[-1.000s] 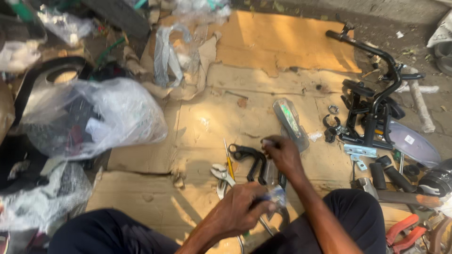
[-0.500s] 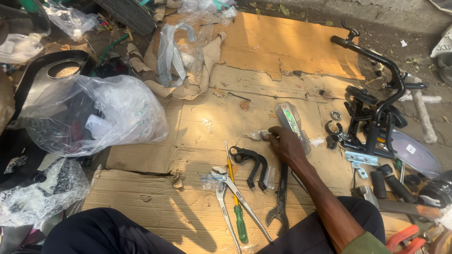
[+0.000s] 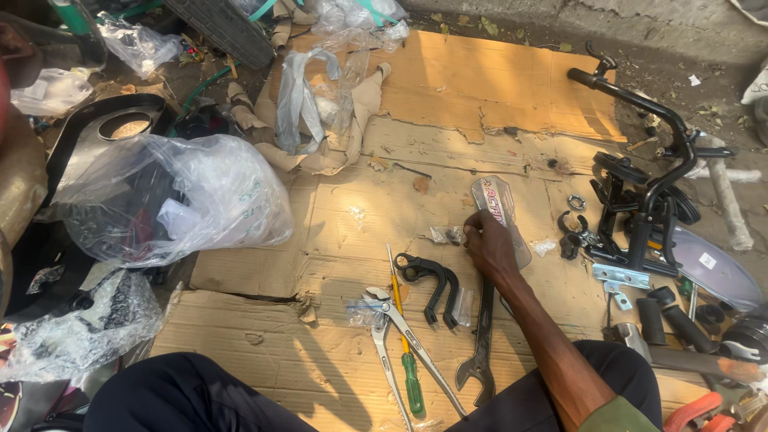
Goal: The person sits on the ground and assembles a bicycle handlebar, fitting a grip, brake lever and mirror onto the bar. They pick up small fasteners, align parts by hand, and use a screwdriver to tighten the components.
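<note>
While the right hand (image 3: 488,240) pinches a small bag (image 3: 448,234) at nine o'clock of the plate (image 3: 498,210), it could tear; left hand unseen.

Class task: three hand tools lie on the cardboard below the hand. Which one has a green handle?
The screwdriver, lying between the pliers and the black spanner; neither of those two shows any green.

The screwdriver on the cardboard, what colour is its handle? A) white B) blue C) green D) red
C: the screwdriver lying among the pliers has a green handle at its near end and a yellow shaft, left of the black spanner.
</note>
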